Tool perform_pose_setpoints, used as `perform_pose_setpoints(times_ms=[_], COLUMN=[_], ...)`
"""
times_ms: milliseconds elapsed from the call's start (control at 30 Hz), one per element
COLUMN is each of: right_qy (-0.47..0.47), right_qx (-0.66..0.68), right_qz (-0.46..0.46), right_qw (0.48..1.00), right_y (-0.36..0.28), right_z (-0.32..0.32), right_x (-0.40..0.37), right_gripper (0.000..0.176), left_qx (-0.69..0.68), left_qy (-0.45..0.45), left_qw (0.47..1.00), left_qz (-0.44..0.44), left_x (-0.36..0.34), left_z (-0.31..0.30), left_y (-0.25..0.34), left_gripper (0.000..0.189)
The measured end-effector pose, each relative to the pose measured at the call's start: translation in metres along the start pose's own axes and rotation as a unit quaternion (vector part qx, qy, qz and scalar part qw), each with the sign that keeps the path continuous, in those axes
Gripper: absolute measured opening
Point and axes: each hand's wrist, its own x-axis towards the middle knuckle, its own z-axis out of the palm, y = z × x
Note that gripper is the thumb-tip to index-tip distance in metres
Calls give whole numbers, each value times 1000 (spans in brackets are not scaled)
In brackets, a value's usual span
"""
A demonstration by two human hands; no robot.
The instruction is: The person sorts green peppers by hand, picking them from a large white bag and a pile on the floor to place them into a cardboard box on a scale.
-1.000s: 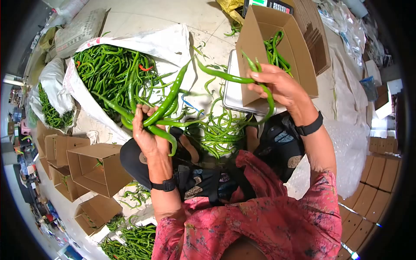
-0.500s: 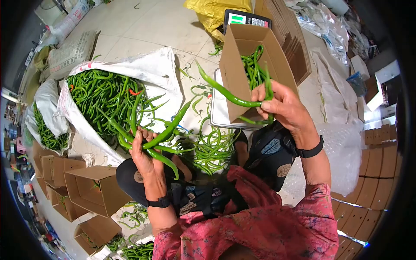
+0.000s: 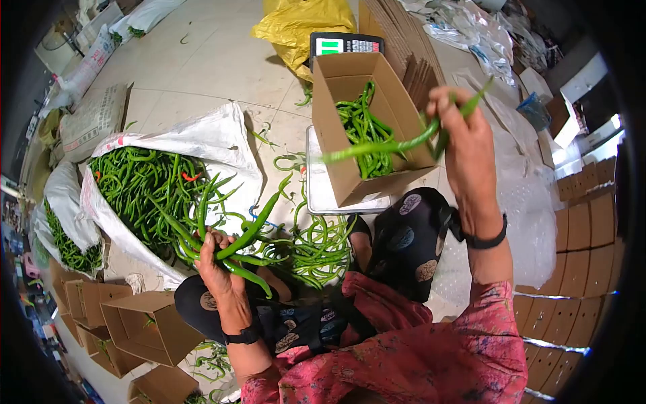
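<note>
My left hand [image 3: 221, 264] is closed round several long green peppers [image 3: 254, 229] that fan out on both sides, near the open white sack [image 3: 229, 145] full of green peppers. Up at the right, my right hand [image 3: 464, 145] pinches green peppers [image 3: 397, 146]; one long one reaches left across the open cardboard box [image 3: 328, 138], slightly blurred. Inside that box lie more green peppers [image 3: 367, 131]. The box stands on a scale with a metal plate [image 3: 316, 182] and a lit display [image 3: 330, 46].
Loose peppers [image 3: 316, 249] lie on the floor between my legs. Empty cardboard boxes [image 3: 145, 316] stand at lower left, a second sack [image 3: 70, 202] at far left. A yellow bag [image 3: 296, 30] and flattened cardboard [image 3: 397, 34] are behind the scale; stacked cartons [image 3: 579, 269] are at right.
My right hand has moved up and to the right with its peppers, which now extend over the box. My left hand keeps its bunch. The view has shifted slightly.
</note>
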Motion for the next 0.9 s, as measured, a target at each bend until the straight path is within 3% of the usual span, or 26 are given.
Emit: perform_pose_setpoints(times_ms=[67, 200, 300, 400, 433, 500, 567, 600, 633, 700, 767, 800, 833, 900], right_qy=[47, 73, 24, -87, -87, -172, -233, -253, -349, -277, -141, -141, -204, -315], right_qx=[80, 114, 34, -42, -40, -57, -55, 17, 39, -75, -164, -163, -303, -560], right_qz=[-101, -92, -138, 79, 83, 226, 279, 310, 271, 280, 298, 302, 306, 289], right_qw=[991, 987, 989, 992, 992, 957, 930, 916, 896, 916, 930, 929, 879, 710], right_y=[9, 17, 43, 69, 79, 96, 124, 143, 181, 195, 202, 200, 194, 185], right_z=[-4, -9, -15, -13, -13, -9, 2, 8, 5, 4, -8, -8, -8, -13], right_x=[33, 77, 106, 127, 131, 137, 139, 133, 146, 155, 166, 167, 166, 166], right_gripper=[17, 19, 20, 20, 20, 24, 30, 36, 43, 47, 50, 50, 41, 27], left_qx=[1, 6, 38, 63, 69, 77, 88, 101, 102, 116, 121, 134, 146, 140], left_qy=[0, -7, -3, 6, 17, 29, 28, 15, 14, 7, 15, 21, 26, 48], left_qw=[1000, 1000, 999, 998, 997, 996, 995, 994, 994, 992, 991, 990, 988, 988], left_qz=[-6, -8, -20, -24, -20, -18, -26, -32, -36, -45, -51, -47, -44, -45], left_x=[0, 3, 3, 3, 2, 2, 3, 3, 3, 5, 4, 4, 5, 5], left_z=[0, -3, -3, -1, 3, 7, 7, 9, 9, 10, 12, 14, 17, 25], left_y=[-1, -6, -8, -12, -13, -15, -18, -19, -21, -23, -24, -25, -27, -32], left_gripper=[18, 18, 16, 16, 16, 16, 17, 20, 20, 20, 21, 23, 24, 30])
